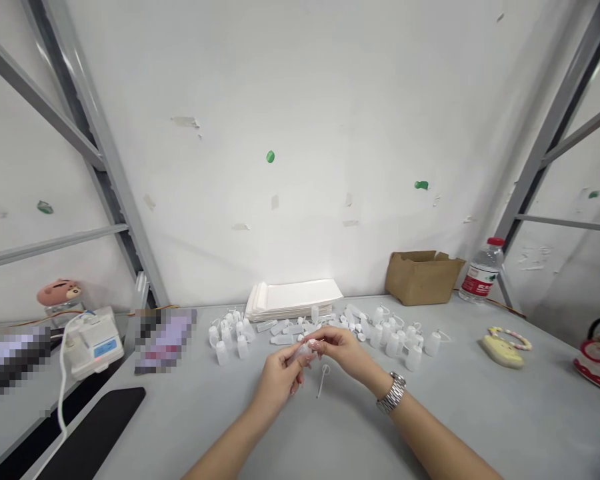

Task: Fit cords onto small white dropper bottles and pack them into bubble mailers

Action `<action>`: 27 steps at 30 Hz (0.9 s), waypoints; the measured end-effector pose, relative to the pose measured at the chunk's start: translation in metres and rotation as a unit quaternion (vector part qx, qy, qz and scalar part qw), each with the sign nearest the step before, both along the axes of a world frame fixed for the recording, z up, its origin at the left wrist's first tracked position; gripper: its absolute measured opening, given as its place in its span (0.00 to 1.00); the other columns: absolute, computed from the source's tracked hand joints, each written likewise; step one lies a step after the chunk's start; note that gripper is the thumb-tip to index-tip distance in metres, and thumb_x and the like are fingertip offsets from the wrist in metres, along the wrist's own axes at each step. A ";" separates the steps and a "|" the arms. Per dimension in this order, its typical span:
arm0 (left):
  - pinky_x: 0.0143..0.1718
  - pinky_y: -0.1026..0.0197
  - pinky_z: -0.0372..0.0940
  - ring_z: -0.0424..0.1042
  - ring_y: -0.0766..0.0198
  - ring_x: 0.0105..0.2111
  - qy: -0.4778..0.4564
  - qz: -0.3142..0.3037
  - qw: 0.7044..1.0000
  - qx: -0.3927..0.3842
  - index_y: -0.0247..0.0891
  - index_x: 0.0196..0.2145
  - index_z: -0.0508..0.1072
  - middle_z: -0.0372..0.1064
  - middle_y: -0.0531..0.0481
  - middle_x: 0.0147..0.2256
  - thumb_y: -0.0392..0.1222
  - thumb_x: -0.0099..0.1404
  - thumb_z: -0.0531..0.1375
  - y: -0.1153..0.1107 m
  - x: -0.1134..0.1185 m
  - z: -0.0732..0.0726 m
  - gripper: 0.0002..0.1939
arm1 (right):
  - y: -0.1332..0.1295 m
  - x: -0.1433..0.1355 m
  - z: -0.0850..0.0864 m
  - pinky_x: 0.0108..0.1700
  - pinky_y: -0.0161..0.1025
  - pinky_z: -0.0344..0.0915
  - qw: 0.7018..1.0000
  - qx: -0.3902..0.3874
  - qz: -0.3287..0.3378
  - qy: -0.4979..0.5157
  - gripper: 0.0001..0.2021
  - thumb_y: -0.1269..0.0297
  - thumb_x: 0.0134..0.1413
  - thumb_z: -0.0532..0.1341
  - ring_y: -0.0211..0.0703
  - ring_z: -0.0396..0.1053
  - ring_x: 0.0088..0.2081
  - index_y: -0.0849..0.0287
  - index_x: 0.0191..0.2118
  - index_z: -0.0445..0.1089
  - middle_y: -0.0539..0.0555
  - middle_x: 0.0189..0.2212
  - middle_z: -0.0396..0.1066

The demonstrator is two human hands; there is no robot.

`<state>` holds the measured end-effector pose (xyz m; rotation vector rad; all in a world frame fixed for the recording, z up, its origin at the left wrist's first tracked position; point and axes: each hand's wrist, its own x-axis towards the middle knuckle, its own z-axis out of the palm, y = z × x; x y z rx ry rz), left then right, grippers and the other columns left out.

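Left hand (277,379) and right hand (346,348) meet on 1 small bottle (304,351)

The small bottle, translucent and pale, is above the middle of the grey table (300,440), partly hidden by fingers. The left hand grasps its body; the right hand pinches its top end, though the exact contact at the fingertips is too small to make out. A silver watch (393,393) circles the right wrist. Just below the hands, a thin white strap (321,383) with a loop at 1 end lies on the table.

Behind the hands, loose bottles and white caps (293,329) lie scattered. To the left stands a cluster of upright capped bottles (223,352); to the right stands another group of bottles (413,358), several with looped straps.

Farther back, a stack of white sheets (300,293) rests near the wall (310,220). An open cardboard box (423,280) stands right of it, with a red-capped water bottle (481,272) beside the box. A yellow object (501,352) and a beaded bracelet (523,343) lie at the right.
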<state>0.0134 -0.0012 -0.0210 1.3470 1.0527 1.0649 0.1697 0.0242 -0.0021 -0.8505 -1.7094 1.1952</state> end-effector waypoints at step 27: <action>0.26 0.65 0.59 0.61 0.68 0.25 0.051 -0.042 0.997 0.046 0.40 0.51 0.65 0.62 0.51 0.31 0.47 0.59 0.54 -0.004 -0.009 -0.001 0.23 | -0.006 0.003 -0.002 0.32 0.35 0.60 0.972 0.143 -0.058 -0.176 0.03 0.66 0.53 0.56 0.38 0.63 0.30 0.58 0.30 0.66 0.49 0.27 0.65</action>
